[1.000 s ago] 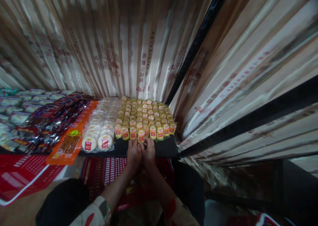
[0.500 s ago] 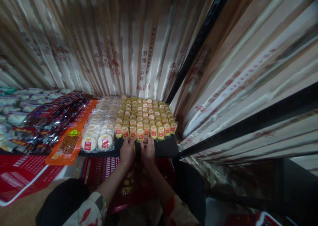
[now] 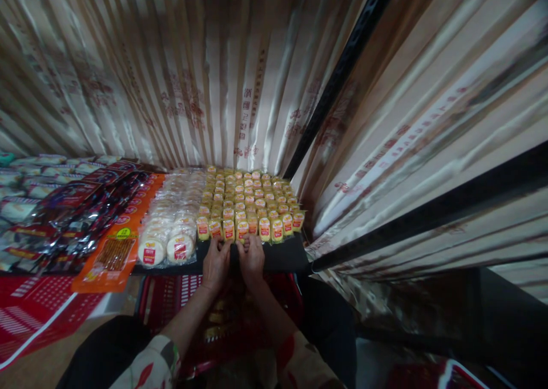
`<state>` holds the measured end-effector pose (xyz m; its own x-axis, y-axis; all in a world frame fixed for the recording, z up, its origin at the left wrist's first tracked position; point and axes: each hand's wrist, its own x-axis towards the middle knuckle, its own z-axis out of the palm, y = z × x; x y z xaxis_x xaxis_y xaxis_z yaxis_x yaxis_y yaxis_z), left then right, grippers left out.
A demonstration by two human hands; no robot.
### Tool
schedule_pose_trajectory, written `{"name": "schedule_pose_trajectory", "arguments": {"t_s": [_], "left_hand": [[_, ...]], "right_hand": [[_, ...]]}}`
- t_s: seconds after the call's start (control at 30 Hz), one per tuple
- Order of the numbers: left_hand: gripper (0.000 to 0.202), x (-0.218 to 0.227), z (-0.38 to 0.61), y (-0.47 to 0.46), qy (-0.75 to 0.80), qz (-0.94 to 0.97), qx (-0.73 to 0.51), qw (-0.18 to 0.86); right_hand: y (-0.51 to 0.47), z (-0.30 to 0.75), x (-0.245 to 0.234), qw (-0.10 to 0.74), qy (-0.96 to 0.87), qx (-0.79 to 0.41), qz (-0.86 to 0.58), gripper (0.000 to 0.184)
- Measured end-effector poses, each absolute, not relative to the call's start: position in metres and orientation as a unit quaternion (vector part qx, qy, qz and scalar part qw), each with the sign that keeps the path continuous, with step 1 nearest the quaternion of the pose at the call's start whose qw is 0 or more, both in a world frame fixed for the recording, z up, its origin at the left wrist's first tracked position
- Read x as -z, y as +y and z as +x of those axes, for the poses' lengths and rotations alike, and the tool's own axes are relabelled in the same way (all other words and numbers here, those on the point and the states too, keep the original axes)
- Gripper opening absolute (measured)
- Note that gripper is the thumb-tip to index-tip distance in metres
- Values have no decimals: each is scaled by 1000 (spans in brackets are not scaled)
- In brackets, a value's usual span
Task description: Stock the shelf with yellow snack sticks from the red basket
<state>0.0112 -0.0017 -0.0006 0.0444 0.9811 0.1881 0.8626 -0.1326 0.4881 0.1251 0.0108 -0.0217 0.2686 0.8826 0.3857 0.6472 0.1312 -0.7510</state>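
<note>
Rows of small yellow wrapped cakes (image 3: 252, 198) with red-and-white labels stand on a black shelf (image 3: 280, 255). At the front edge of these rows is my left hand (image 3: 216, 262), its fingers curled against the bottom of a front wrapped cake (image 3: 229, 229). My right hand (image 3: 252, 259) is close beside it, thumb and fingers pinched at the lower edge of another front cake (image 3: 242, 228). The fingers partly cover the packets' lower edges. Left of the yellow cakes are two rows of round white packaged biscuits (image 3: 180, 246).
An orange snack bag (image 3: 109, 258) overhangs the shelf edge, beside dark shiny packets (image 3: 85, 206) and white-wrapped packs (image 3: 19, 206). Below me is a red basket (image 3: 165, 298) holding more yellow packets; another red basket (image 3: 38, 315) is at left. Black metal posts (image 3: 338, 86) and a printed curtain (image 3: 222, 81) enclose the shelf.
Both hands have shifted slightly left along the front row, and the left hand's fingers have moved a little away from the right's. The view has tilted slightly; the rows look the same.
</note>
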Motion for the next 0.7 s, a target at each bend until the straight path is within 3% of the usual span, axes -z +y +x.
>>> {"name": "schedule_pose_trajectory", "arguments": {"t_s": [0.7], "left_hand": [[42, 23, 4, -2, 599, 737, -300, 92]], "right_hand": [[16, 122, 20, 442, -610, -115, -648, 13]]}}
